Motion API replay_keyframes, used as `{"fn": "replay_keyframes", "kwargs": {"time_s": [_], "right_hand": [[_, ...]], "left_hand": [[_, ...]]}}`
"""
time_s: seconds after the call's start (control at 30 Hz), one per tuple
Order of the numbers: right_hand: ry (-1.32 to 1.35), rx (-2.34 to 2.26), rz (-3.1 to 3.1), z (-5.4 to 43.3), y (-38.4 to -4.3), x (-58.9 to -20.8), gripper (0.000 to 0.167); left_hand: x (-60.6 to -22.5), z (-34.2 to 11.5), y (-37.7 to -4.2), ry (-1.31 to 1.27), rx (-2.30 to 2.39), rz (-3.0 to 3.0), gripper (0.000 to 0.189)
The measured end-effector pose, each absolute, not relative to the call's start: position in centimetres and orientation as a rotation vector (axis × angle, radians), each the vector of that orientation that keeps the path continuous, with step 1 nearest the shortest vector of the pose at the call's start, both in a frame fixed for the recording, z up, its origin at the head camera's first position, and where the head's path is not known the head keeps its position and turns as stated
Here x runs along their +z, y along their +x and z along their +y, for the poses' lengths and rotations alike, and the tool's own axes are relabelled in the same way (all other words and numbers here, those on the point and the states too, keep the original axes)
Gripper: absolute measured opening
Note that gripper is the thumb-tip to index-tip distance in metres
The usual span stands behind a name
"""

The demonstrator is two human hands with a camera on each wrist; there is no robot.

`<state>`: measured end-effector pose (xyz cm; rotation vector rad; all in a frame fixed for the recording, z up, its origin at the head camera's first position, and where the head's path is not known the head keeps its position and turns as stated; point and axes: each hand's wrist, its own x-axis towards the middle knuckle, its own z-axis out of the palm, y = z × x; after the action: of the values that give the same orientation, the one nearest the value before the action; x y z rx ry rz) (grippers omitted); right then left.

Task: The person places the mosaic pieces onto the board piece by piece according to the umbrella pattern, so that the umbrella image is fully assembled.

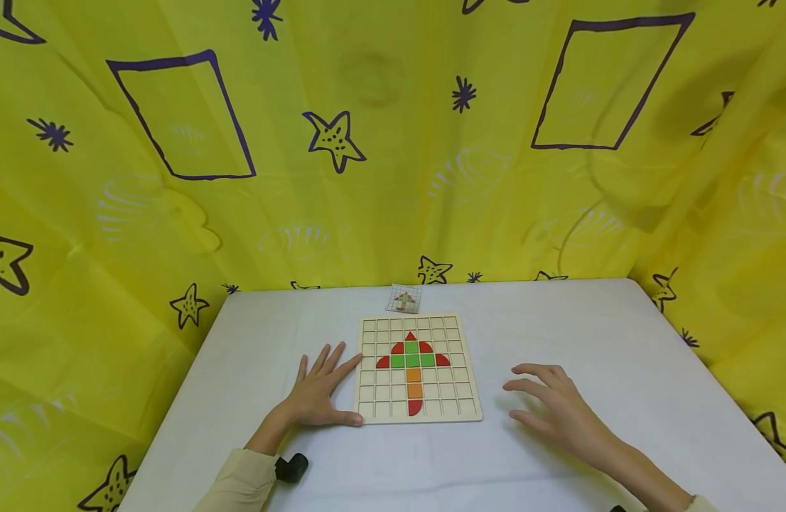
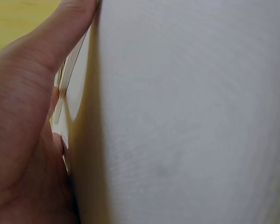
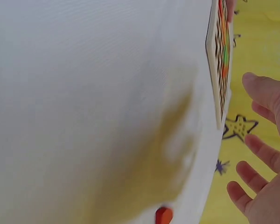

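A pale wooden grid board (image 1: pixel 381 392) lies on the white table, with coloured tiles forming an arrow-like figure. Green squares (image 1: pixel 412 360) fill its middle, orange squares (image 1: pixel 415 391) make the stem, and red rounded pieces (image 1: pixel 442 360) sit at the sides and foot. At the top is a red triangle (image 1: pixel 411 336). My left hand (image 1: pixel 315 395) rests beside the board with fingers spread, index finger and thumb touching its left edge. To the right of the board, my right hand (image 1: pixel 556 412) hovers above the table, fingers loosely bent and holding nothing.
Behind the board lies a small card (image 1: pixel 404 299) printed with a similar arrow figure on a grid. A small red piece (image 3: pixel 164 215) lies on the table in the right wrist view. A yellow curtain (image 1: pixel 380 213) with purple drawings encloses the table (image 1: pixel 527 320).
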<state>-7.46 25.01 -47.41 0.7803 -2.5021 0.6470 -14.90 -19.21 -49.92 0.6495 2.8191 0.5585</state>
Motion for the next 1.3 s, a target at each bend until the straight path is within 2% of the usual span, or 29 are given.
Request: {"fn": "replay_keyframes", "kwargs": {"time_s": [0.63,0.97,1.3], "right_hand": [[0.490,0.636,-2.501,32.8,-4.5,-49.2,0.056],[0.315,0.711,-2.644,33.7,-3.5,-50.1,0.044],[0.189,0.600,-2.801,33.2,-3.8,-50.0,0.032]], "left_hand": [[-49.4,-19.3,-14.8,0.664,0.577,2.825,0.112],[-49.8,-19.4,-14.6,0.725,0.680,2.848,0.113],[-49.7,-19.3,-14.6,0.708,0.639,2.826,0.112]]}}
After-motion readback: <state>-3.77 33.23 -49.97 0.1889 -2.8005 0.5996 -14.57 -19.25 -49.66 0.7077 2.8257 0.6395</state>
